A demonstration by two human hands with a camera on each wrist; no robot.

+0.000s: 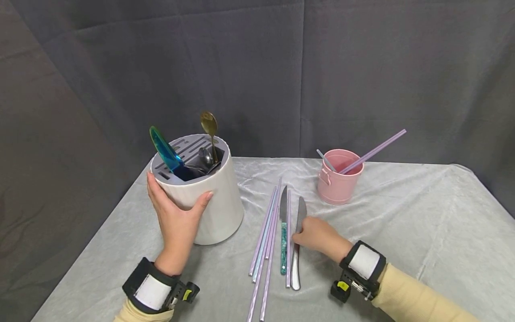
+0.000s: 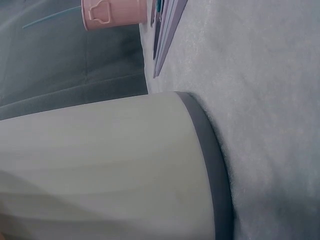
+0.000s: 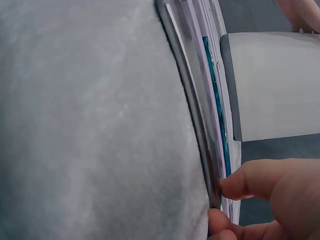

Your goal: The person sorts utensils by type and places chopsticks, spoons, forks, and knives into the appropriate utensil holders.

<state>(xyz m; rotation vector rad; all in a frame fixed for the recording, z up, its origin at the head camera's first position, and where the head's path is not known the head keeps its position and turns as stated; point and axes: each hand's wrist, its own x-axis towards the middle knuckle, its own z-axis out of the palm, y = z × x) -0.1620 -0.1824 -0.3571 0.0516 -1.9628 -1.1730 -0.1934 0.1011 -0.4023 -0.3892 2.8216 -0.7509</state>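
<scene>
Silver metal knife (image 1: 295, 268) lies mid-table, long axis toward back edge of grey cloth-covered table (image 1: 402, 219); right hand (image 1: 319, 235) pinches it. Left hand (image 1: 177, 219), farther off, grips white cylindrical utensil holder (image 1: 223, 201).

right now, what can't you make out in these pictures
Head view: the lower ends of the utensils, hidden inside the white holder.
Head view: the lower ends of the straws in the pink bucket, hidden by its wall.
Head view: part of the silver knife, hidden behind the right hand.
Right wrist view: most of the left hand, cut off at the upper right corner.
</scene>
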